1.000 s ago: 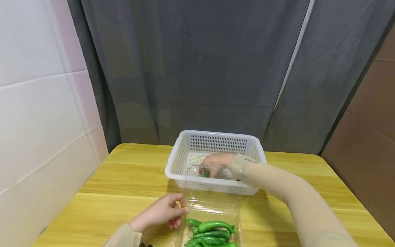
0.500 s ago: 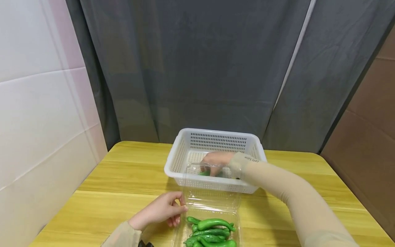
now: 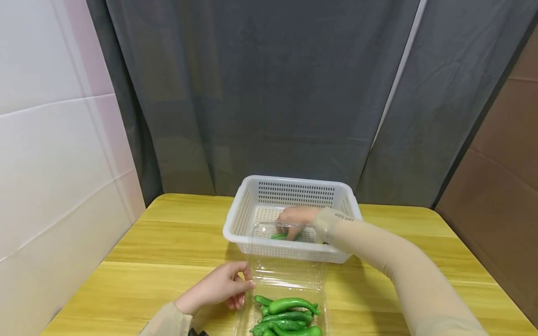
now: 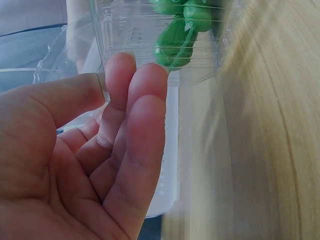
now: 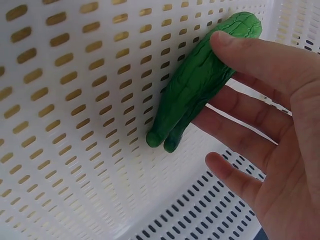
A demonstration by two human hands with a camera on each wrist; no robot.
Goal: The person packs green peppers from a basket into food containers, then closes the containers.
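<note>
My right hand (image 3: 293, 223) reaches into a white perforated basket (image 3: 235, 219). In the right wrist view its thumb and fingers (image 5: 227, 82) pinch a green pepper (image 5: 200, 80) lying against the basket floor (image 5: 75, 125). From the head view only a bit of that pepper (image 3: 278, 236) shows under the hand. My left hand (image 3: 241, 282) pinches the left edge of a clear plastic clamshell box (image 3: 286, 280) in front of the basket. Several green peppers (image 3: 290, 317) lie in the box. The left wrist view shows my left hand (image 4: 112, 82) with the plastic edge (image 4: 150, 30) between thumb and fingers, and peppers (image 4: 180, 30) behind the wall.
The basket and box stand on a yellow wooden table (image 3: 147, 247). A grey curtain (image 3: 269, 93) hangs behind it, a white wall (image 3: 50, 140) is on the left and brown board (image 3: 504, 186) on the right.
My right hand has shifted slightly inside the basket and its fingers have settled on the pepper. The left hand stays at the box edge.
</note>
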